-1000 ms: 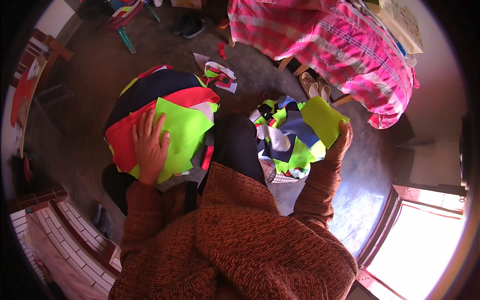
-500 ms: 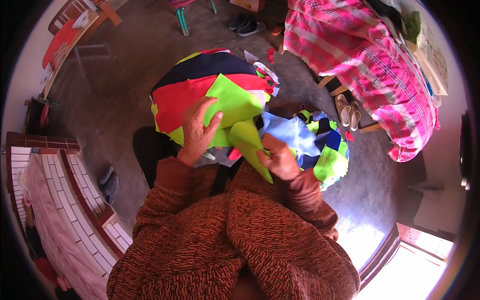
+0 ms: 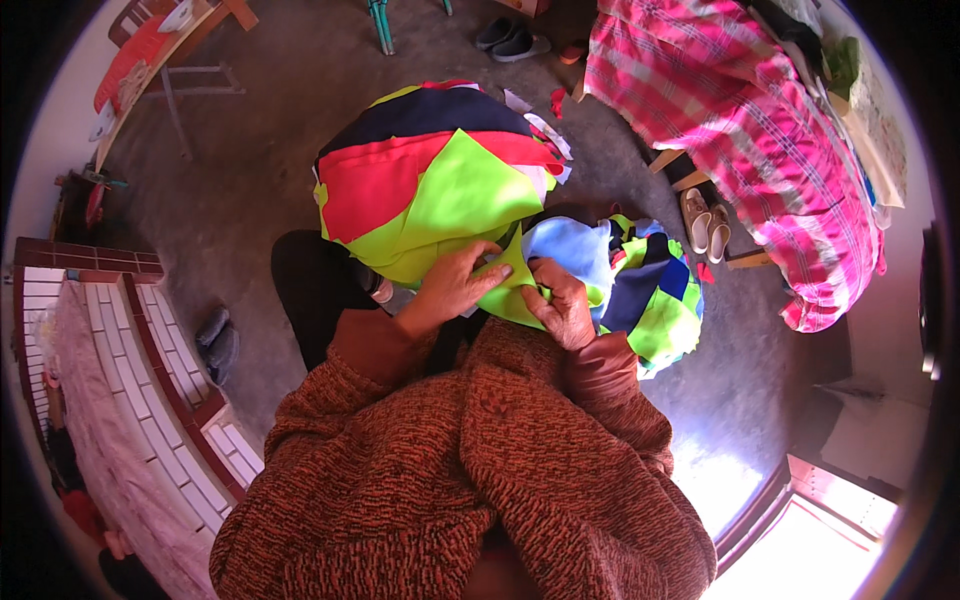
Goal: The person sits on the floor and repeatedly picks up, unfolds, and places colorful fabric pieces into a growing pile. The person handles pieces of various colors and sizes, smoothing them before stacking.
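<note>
In front of my lap I hold a lime-green piece of cloth (image 3: 512, 268) between my two hands. My left hand (image 3: 455, 287) grips its left side, thumb on top. My right hand (image 3: 562, 303) has its fingers curled round the right side. Just beyond is a large round pile of flat cloth pieces, with a lime-green piece (image 3: 470, 190) on top, a red piece (image 3: 372, 190) at its left and a dark navy piece (image 3: 425, 113) across the far side. To the right lies a looser heap of cloth (image 3: 660, 325), with a light blue piece (image 3: 570, 245) beside my right hand.
A low piece of furniture draped with a pink plaid cloth (image 3: 720, 120) stands at far right, pale shoes (image 3: 706, 224) by it. Dark slippers (image 3: 512, 42) lie at the back. Grey shoes (image 3: 217, 345) are left on the floor, near a white-tiled ledge (image 3: 130, 370).
My left hand has come off the pile and moved right and nearer, onto the lime-green piece. That piece is now spread between both hands. The whole view has shifted slightly.
</note>
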`<state>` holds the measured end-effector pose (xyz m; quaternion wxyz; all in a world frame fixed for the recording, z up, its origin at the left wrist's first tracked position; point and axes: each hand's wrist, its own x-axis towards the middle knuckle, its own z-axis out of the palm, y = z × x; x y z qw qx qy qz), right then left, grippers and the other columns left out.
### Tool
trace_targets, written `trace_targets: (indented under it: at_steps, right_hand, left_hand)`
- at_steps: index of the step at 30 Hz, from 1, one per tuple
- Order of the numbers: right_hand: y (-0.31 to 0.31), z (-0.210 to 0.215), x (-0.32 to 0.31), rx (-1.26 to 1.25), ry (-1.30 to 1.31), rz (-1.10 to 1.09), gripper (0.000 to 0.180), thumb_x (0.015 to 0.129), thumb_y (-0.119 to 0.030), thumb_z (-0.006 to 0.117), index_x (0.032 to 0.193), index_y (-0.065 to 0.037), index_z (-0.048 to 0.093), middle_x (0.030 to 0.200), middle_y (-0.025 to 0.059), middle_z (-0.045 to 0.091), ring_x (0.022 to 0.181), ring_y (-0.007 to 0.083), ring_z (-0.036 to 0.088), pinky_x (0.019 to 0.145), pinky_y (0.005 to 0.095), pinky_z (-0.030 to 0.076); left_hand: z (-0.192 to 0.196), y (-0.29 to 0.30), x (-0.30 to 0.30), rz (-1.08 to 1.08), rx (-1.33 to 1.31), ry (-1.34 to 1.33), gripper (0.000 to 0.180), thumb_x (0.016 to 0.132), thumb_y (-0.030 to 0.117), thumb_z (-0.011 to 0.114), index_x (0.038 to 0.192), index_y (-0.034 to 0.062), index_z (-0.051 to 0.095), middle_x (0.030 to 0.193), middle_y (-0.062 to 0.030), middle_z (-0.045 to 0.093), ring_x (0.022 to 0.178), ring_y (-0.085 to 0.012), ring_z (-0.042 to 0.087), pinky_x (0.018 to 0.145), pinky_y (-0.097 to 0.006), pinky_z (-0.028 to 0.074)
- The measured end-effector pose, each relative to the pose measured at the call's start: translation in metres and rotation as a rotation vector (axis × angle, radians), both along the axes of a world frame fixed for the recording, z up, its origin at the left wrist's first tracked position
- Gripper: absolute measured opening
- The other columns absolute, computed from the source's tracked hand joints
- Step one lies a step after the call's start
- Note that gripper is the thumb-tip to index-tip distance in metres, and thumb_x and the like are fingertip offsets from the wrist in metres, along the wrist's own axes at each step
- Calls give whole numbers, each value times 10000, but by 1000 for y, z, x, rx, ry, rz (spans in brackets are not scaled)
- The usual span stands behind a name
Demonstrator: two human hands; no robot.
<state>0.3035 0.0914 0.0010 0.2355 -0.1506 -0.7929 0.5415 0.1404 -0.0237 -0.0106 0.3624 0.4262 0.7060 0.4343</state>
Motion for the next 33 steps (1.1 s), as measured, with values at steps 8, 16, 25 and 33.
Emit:
trace_targets:
  at_steps: [8, 16, 25, 33]
  right_hand:
    - [11, -5, 6, -556, 104, -91, 171, 894, -192, 608, 873, -23, 596, 863, 8, 583, 807, 92, 500, 752, 237, 403]
    - [24, -9, 11, -851, 275, -176, 234, 894, -261, 596, 867, -30, 577, 872, 73, 611, 724, 131, 559, 686, 258, 463]
    - [21, -7, 8, -722, 280, -223, 262, 895, -296, 597, 857, -38, 572, 860, 63, 610, 721, 114, 538, 667, 246, 446]
    - [19, -5, 6, -755, 275, -196, 173, 904, -209, 584, 850, -47, 555, 873, 59, 606, 746, 118, 528, 698, 252, 432]
  left_hand:
    - [29, -1, -6, 101, 251, -589, 299, 858, 20, 573, 1154, 16, 531, 895, -27, 585, 803, -81, 550, 726, -225, 446]
    - [56, -10, -21, 245, 451, -564, 207, 847, -16, 576, 1048, 31, 586, 846, 8, 568, 775, -54, 516, 721, -203, 424]
    - [108, -25, -71, 441, 741, -550, 244, 845, -56, 545, 1065, 38, 595, 911, -54, 626, 834, -121, 606, 760, -258, 494]
    - [134, 2, -152, 458, 720, -362, 294, 836, -55, 544, 1124, -16, 582, 956, -70, 610, 847, -121, 582, 756, -258, 480]
